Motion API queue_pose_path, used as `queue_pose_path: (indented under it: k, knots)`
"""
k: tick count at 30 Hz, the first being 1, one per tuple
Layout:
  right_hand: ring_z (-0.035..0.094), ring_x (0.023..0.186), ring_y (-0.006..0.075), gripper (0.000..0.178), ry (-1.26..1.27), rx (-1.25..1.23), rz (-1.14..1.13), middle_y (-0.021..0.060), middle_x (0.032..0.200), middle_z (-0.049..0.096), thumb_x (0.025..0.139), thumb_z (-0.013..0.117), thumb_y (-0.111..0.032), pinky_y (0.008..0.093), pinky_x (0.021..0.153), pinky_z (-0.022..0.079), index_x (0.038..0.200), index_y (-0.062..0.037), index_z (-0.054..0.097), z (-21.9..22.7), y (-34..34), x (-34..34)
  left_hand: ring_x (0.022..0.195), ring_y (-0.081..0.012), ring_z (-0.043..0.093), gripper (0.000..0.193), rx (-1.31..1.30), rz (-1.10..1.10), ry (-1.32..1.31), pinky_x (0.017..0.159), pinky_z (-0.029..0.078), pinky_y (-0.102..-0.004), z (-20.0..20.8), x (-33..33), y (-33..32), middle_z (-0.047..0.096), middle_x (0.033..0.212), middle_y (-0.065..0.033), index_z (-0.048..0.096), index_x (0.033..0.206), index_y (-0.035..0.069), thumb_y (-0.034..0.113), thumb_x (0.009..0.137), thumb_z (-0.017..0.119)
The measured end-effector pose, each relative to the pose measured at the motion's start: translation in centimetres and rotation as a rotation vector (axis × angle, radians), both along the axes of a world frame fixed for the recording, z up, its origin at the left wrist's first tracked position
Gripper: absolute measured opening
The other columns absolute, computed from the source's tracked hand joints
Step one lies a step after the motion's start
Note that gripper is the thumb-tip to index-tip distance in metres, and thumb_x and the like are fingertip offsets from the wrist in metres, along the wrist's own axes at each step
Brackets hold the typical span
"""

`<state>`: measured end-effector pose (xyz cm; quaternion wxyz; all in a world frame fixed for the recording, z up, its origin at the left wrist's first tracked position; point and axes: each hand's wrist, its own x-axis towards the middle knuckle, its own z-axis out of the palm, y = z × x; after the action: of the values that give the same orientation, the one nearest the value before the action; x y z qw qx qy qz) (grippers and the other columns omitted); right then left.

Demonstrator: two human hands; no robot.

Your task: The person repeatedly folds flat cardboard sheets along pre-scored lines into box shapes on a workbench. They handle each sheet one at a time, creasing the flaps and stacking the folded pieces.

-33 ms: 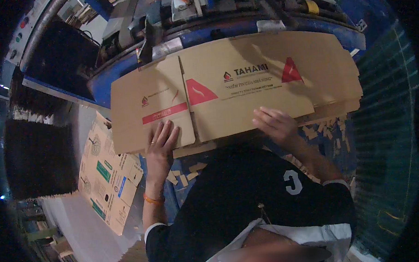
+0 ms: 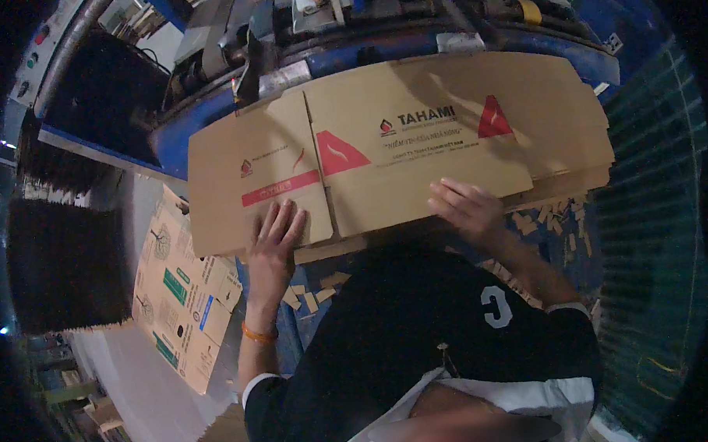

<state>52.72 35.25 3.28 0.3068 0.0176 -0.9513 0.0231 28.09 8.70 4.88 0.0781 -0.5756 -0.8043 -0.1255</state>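
Observation:
A flattened cardboard box (image 2: 415,191), brown with red and black print, spans the space in front of me, and layered edges show along its right and near sides. My left hand (image 2: 275,238) holds its near edge left of the middle, the fingers long across the printed face. At the near edge farther right, my right hand (image 2: 469,209) grips it with bent fingers on top. Both thumbs are mostly hidden, so what lies under the edge cannot be seen. Around my left wrist is an orange band (image 2: 260,333).
Beyond the cardboard runs a blue machine frame (image 2: 341,72) with rollers. Another printed cardboard sheet (image 2: 187,301) lies at lower left, near dark bristly stacks (image 2: 69,266). Small cardboard scraps (image 2: 557,218) lie scattered below. Green ribbed sheeting (image 2: 650,211) stands at right.

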Motion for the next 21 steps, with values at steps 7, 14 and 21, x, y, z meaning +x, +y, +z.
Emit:
queue_pose_path:
  k: [7,14,21]
  knots:
    - [0.051,0.118,0.0279,0.042,-0.24,-0.008,0.076,0.0072,0.125,0.055,0.076,0.068,-0.027,0.0418,0.092,0.045,0.114,-0.0109,0.059,-0.5,2.2,-0.1,0.131,-0.031,0.04,0.048,-0.109,-0.115,-0.13,0.107,0.031,-0.0473,2.2,-1.3,-0.4,0.043,0.14,-0.0131,0.057,0.124,0.013,0.003,0.077,0.059]
    - [0.061,0.088,0.039,0.029,0.002,-0.596,-0.788,0.0201,0.098,0.064,0.093,0.051,-0.028,0.0431,0.073,0.048,0.1,-0.003,0.063,-0.4,13.2,0.8,0.12,-0.0324,0.05,0.039,0.282,0.458,-0.36,0.101,0.038,-0.0399,-0.5,-8.0,2.2,0.054,0.127,-0.0224,0.057,0.121,-0.001,0.018,0.088,0.059]
    - [0.061,0.085,0.0218,0.037,0.037,-0.887,-0.721,0.0109,0.093,0.065,0.095,0.048,-0.034,0.0335,0.078,0.046,0.11,-0.0031,0.061,-2.8,19.6,0.2,0.098,-0.0308,0.063,0.046,0.341,0.517,-0.758,0.087,0.046,-0.0364,0.3,-11.4,4.6,0.064,0.107,-0.0249,0.057,0.113,-0.011,0.03,0.096,0.047]
